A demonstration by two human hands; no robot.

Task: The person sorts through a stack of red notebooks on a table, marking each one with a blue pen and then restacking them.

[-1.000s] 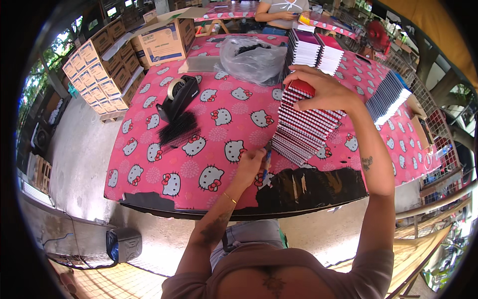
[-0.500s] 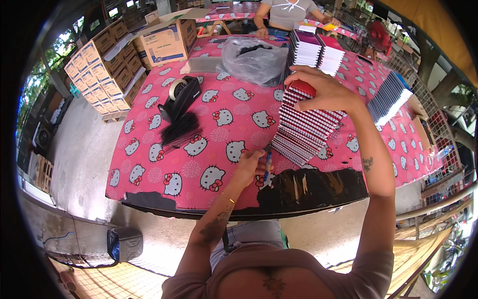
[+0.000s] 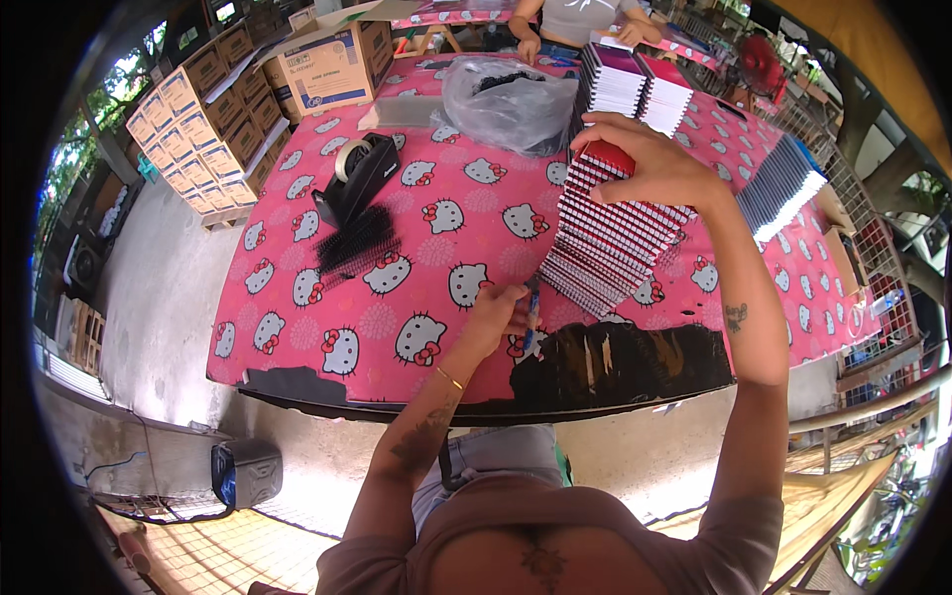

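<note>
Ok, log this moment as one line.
left hand: holding blue object; right hand: on red-covered notebook stack; nearby: black tape dispenser, clear plastic bag

Spiral books point(image 3: 617, 233) in stacks, a tape dispenser point(image 3: 373, 175) and a plastic bag point(image 3: 526, 131) sit on a pink counter point(image 3: 415, 268) in what appears to be an open-sided packing workshop. Left of the counter, cartons point(image 3: 203, 139) rise on a pallet point(image 3: 220, 217) set on a concrete floor point(image 3: 159, 297); beyond its far edge stands a co-worker point(image 3: 567, 24), with a red fan point(image 3: 759, 65) farther right. Wire mesh point(image 3: 878, 273) lines the counter's right side, and greenery point(image 3: 71, 164) shows far to its left.
</note>
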